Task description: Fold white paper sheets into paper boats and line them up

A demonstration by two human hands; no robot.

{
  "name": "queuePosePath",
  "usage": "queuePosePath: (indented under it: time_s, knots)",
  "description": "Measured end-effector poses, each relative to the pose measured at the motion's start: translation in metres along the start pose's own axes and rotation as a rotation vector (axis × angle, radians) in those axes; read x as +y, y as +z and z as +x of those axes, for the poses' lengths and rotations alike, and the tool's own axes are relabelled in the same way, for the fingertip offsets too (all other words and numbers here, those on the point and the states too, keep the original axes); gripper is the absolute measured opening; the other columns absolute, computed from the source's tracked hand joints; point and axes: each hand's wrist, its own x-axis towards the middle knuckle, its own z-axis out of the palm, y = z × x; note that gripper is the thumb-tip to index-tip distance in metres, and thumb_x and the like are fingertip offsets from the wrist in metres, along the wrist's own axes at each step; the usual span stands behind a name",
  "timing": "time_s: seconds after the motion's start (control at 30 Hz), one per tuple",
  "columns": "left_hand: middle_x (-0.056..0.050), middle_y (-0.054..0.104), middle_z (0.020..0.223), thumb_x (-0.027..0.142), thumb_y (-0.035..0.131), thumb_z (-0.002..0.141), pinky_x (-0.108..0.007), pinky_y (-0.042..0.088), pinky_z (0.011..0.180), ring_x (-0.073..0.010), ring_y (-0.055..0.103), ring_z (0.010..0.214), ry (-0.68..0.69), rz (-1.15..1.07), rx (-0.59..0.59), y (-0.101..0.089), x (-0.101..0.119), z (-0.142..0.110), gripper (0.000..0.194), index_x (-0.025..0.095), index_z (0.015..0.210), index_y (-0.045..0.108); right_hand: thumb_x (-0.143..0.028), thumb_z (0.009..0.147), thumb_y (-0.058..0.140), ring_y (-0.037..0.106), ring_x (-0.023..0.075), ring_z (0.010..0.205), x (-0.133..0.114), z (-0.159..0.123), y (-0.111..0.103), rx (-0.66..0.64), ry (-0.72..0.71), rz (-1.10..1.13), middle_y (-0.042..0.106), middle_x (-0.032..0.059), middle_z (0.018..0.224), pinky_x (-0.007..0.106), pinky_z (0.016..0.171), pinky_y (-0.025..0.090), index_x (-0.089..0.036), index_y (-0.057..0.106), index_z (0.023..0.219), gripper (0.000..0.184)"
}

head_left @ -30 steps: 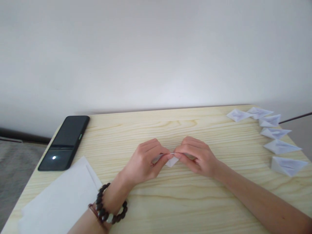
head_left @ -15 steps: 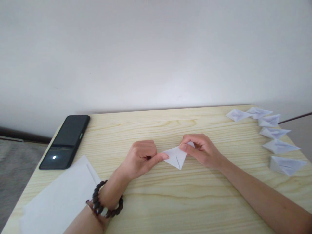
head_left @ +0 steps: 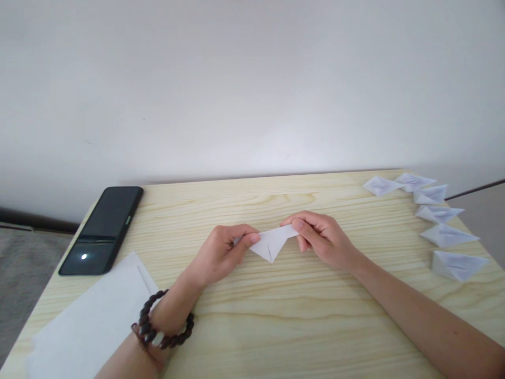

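A small folded white paper [head_left: 271, 245], shaped like an origami boat, is stretched between my two hands above the table, its triangular point hanging down toward me. My left hand [head_left: 221, 255] pinches its left end between thumb and bent forefinger. At the other end, my right hand [head_left: 321, 239] grips the corner, thumb on top and fingers behind. The fingers hide both tips of the paper. Dark beads [head_left: 148, 329] circle my left wrist.
Several folded paper boats [head_left: 444, 235] line the right side of the wood-grain table [head_left: 300, 326]. A black phone [head_left: 104, 226] lies at the left edge. White paper sheets [head_left: 90, 310] rest below it, partly under my left forearm. A pale wall [head_left: 252, 89] stands behind.
My left hand has closed its forefinger and thumb onto the paper's left end. The paper has shifted left and up, and my right hand's grip now sits at its outer right corner.
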Motion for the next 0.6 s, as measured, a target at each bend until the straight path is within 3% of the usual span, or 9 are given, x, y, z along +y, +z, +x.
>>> queuePosePath:
  time_s: [0.13, 0.23, 0.37, 0.47, 0.6]
  knots:
    - [0.007, 0.042, 0.048, 0.034, 0.046, 0.092, -0.018, 0.027, 0.040, -0.0057, 0.037, 0.042, -0.056, -0.087, -0.007, -0.0051, 0.0012, -0.0012, 0.031, 0.012, 0.083, 0.066, -0.032, 0.094, 0.049, 0.049, 0.0068, 0.050, 0.0022, 0.0012, 0.0014, 0.056, -0.015, 0.063, 0.053, -0.0050, 0.055, 0.017, 0.049, 0.039, -0.017, 0.063, 0.097, 0.021]
    - [0.006, 0.045, 0.048, 0.031, 0.048, 0.091, -0.017, 0.028, 0.041, -0.0057, 0.039, 0.043, -0.066, -0.075, -0.031, -0.0059, 0.0023, -0.0004, 0.028, 0.012, 0.082, 0.067, -0.035, 0.097, 0.043, 0.050, 0.0082, 0.053, 0.0037, 0.0008, 0.0027, 0.088, -0.021, 0.119, 0.054, -0.0035, 0.058, 0.020, 0.052, 0.041, -0.017, 0.062, 0.104, 0.027]
    - [0.005, 0.049, 0.047, 0.030, 0.051, 0.089, -0.017, 0.028, 0.041, -0.0055, 0.041, 0.042, -0.079, -0.066, -0.061, -0.0035, 0.0032, 0.0008, 0.026, 0.012, 0.085, 0.069, -0.041, 0.097, 0.038, 0.040, 0.0080, 0.047, 0.0028, -0.0008, 0.0044, 0.032, -0.064, 0.030, 0.047, -0.0044, 0.057, 0.021, 0.045, 0.033, -0.016, 0.062, 0.106, 0.036]
    - [0.004, 0.053, 0.050, 0.030, 0.052, 0.089, -0.016, 0.029, 0.041, -0.0055, 0.045, 0.042, -0.060, -0.092, -0.110, -0.0026, 0.0043, 0.0005, 0.025, 0.012, 0.084, 0.069, -0.037, 0.088, 0.057, 0.032, 0.0058, 0.044, -0.0012, -0.0014, 0.0061, -0.007, -0.095, -0.186, 0.037, -0.0074, 0.054, 0.021, 0.042, 0.025, -0.015, 0.064, 0.097, 0.025]
    - [0.003, 0.055, 0.051, 0.030, 0.052, 0.088, -0.016, 0.033, 0.043, -0.0061, 0.049, 0.045, -0.026, -0.098, -0.133, -0.0036, 0.0058, -0.0002, 0.027, 0.011, 0.075, 0.067, -0.035, 0.087, 0.058, 0.032, 0.0054, 0.046, -0.0047, -0.0014, 0.0060, -0.016, -0.115, -0.271, 0.038, -0.0063, 0.051, 0.021, 0.043, 0.022, -0.015, 0.062, 0.073, 0.025]
